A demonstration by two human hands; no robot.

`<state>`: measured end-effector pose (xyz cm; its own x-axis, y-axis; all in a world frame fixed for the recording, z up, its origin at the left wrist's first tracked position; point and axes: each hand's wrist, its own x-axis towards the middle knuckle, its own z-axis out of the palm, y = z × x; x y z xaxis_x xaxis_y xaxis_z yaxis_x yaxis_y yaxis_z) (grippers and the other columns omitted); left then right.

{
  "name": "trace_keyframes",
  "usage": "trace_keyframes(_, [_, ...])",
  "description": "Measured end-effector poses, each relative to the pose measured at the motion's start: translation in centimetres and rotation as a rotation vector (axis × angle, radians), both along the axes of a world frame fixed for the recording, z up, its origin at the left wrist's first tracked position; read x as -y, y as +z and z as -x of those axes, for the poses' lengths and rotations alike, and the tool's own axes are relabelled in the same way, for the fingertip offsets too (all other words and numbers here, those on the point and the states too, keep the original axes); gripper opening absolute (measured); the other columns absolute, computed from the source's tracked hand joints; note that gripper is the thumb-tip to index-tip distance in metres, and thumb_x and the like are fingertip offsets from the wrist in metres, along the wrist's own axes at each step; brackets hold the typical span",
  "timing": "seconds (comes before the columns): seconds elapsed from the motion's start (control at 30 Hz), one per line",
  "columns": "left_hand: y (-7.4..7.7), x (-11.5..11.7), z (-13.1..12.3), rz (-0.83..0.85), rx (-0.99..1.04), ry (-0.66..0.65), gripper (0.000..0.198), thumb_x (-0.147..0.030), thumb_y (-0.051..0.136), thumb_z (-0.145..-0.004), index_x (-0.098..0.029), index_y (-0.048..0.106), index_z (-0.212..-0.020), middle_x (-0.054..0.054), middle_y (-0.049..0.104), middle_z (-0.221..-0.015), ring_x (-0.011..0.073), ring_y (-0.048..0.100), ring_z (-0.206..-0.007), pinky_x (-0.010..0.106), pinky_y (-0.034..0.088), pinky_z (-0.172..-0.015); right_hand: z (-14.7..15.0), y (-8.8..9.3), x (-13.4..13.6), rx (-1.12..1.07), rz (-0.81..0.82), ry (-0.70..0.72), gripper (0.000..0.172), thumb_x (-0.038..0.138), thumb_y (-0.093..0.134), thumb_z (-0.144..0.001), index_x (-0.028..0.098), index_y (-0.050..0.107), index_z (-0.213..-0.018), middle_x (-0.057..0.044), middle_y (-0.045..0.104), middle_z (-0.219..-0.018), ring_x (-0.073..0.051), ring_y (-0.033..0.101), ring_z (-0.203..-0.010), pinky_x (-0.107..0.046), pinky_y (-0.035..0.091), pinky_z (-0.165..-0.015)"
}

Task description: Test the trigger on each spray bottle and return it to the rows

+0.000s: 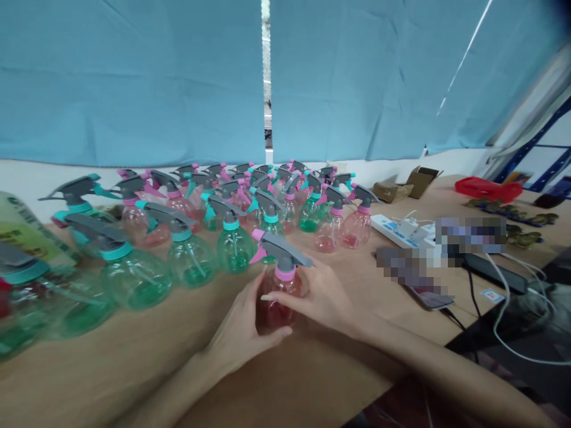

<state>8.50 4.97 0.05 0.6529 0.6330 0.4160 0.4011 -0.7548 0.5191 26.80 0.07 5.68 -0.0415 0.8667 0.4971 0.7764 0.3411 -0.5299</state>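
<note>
A pink spray bottle (pixel 277 312) with a grey trigger head and pink collar stands near the table's front, between my hands. My left hand (pixel 243 324) cups its left side and lower front, thumb across the base. From the right, my right hand (pixel 323 294) wraps around the upper body, its thumb lying over the front below the collar. The fingers behind the bottle are hidden. Just beyond it are a green spray bottle (pixel 235 246) and another green spray bottle (pixel 191 261), both with turquoise collars.
Several more pink and green spray bottles crowd the back and left, including a pink one (pixel 329 232). To the right lie a power strip (pixel 395 232), a phone (pixel 428 291) and white cables. Cardboard boxes (pixel 422 181) and a red tray (pixel 488 188) sit farther back. A blue curtain (pixel 178 83) hangs behind.
</note>
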Motion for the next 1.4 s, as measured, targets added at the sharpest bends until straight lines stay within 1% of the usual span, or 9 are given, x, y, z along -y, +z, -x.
trace_keyframes(0.17, [0.5, 0.7, -0.2, 0.069, 0.017, -0.042, 0.084, -0.038, 0.067, -0.073, -0.021, 0.025, -0.144, 0.015, 0.043, -0.141, 0.0339, 0.043, -0.128, 0.054, 0.039, -0.1, 0.4, 0.7, 0.4, -0.009, -0.031, 0.059, 0.033, 0.055, 0.062, -0.077, 0.022, 0.064, -0.082, -0.002, 0.068, -0.081, -0.02, 0.062, -0.079, -0.034, 0.049, -0.071])
trace_keyframes(0.3, [1.0, 1.1, -0.2, 0.091, 0.0, -0.048, 0.079, -0.037, 0.068, -0.071, -0.021, 0.032, -0.14, 0.016, 0.045, -0.139, 0.0358, 0.045, -0.125, 0.056, 0.04, -0.098, 0.6, 0.8, -0.2, -0.037, -0.05, 0.063, 0.032, 0.054, 0.065, -0.074, 0.022, 0.062, -0.078, -0.002, 0.064, -0.081, -0.02, 0.059, -0.081, -0.035, 0.05, -0.074])
trace_keyframes(0.4, [1.1, 1.2, -0.2, 0.099, -0.004, -0.076, 0.076, -0.035, 0.068, -0.07, -0.019, 0.035, -0.136, 0.016, 0.047, -0.136, 0.0348, 0.046, -0.124, 0.054, 0.04, -0.098, 0.9, 0.8, -0.7, -0.139, -0.063, 0.156, 0.033, 0.053, 0.066, -0.074, 0.023, 0.061, -0.087, -0.001, 0.061, -0.086, -0.018, 0.058, -0.083, -0.034, 0.05, -0.076])
trace_keyframes(0.6, [1.0, 1.2, 0.0, 0.099, 0.003, -0.105, 0.072, -0.033, 0.067, -0.069, -0.018, 0.037, -0.132, 0.016, 0.052, -0.128, 0.0339, 0.05, -0.119, 0.053, 0.041, -0.096, 1.4, 1.7, -1.0, -0.392, 0.134, 0.386, 0.045, 0.053, 0.064, -0.074, 0.028, 0.056, -0.111, 0.002, 0.062, -0.088, -0.012, 0.055, -0.064, -0.027, 0.05, -0.057])
trace_keyframes(0.73, [1.1, 1.1, 0.0, 0.1, -0.011, -0.144, 0.072, -0.032, 0.068, -0.066, -0.019, 0.038, -0.131, 0.014, 0.054, -0.125, 0.036, 0.051, -0.117, 0.055, 0.041, -0.095, 1.2, 2.3, -0.6, -0.504, 0.21, 0.481, 0.049, 0.047, 0.066, -0.075, 0.027, 0.055, -0.119, -0.002, 0.064, -0.098, -0.014, 0.059, -0.071, -0.03, 0.052, -0.066])
trace_keyframes(0.87, [1.2, 1.1, -0.1, 0.085, -0.01, -0.136, 0.077, -0.034, 0.068, -0.065, -0.019, 0.035, -0.133, 0.014, 0.056, -0.119, 0.0366, 0.055, -0.109, 0.056, 0.042, -0.091, 1.2, 2.3, -0.6, -0.599, 0.222, 0.521, 0.047, 0.039, 0.069, -0.076, 0.025, 0.056, -0.119, -0.005, 0.065, -0.107, -0.02, 0.062, -0.092, -0.035, 0.051, -0.077])
trace_keyframes(1.0, [1.2, 1.0, -0.2, 0.082, -0.01, -0.155, 0.074, -0.037, 0.069, -0.066, -0.017, 0.037, -0.13, 0.016, 0.055, -0.119, 0.0363, 0.056, -0.107, 0.056, 0.044, -0.089, 1.6, 1.7, -1.0, -0.665, 0.15, 0.568, 0.027, 0.034, 0.067, -0.078, 0.024, 0.062, -0.103, -0.003, 0.066, -0.101, -0.019, 0.061, -0.1, -0.038, 0.047, -0.091])
trace_keyframes(1.1, [1.2, 1.0, -0.2, 0.086, -0.017, -0.155, 0.073, -0.039, 0.069, -0.069, -0.018, 0.036, -0.131, 0.017, 0.053, -0.126, 0.0365, 0.053, -0.113, 0.055, 0.044, -0.09, 1.7, 1.3, -1.2, -0.672, 0.151, 0.577, 0.015, 0.032, 0.063, -0.082, 0.024, 0.063, -0.095, -0.002, 0.066, -0.097, -0.017, 0.062, -0.095, -0.036, 0.048, -0.089])
trace_keyframes(1.4, [0.1, 0.7, -0.4, -0.037, -0.227, -0.035, 0.069, -0.045, 0.062, -0.082, -0.017, 0.032, -0.138, 0.015, 0.051, -0.132, 0.0316, 0.048, -0.121, 0.05, 0.039, -0.098, -0.6, 0.6, -2.5, -0.627, 0.074, 0.385, 0.014, 0.036, 0.064, -0.082, 0.023, 0.062, -0.087, 0.002, 0.059, -0.075, -0.014, 0.056, -0.071, -0.03, 0.046, -0.074])
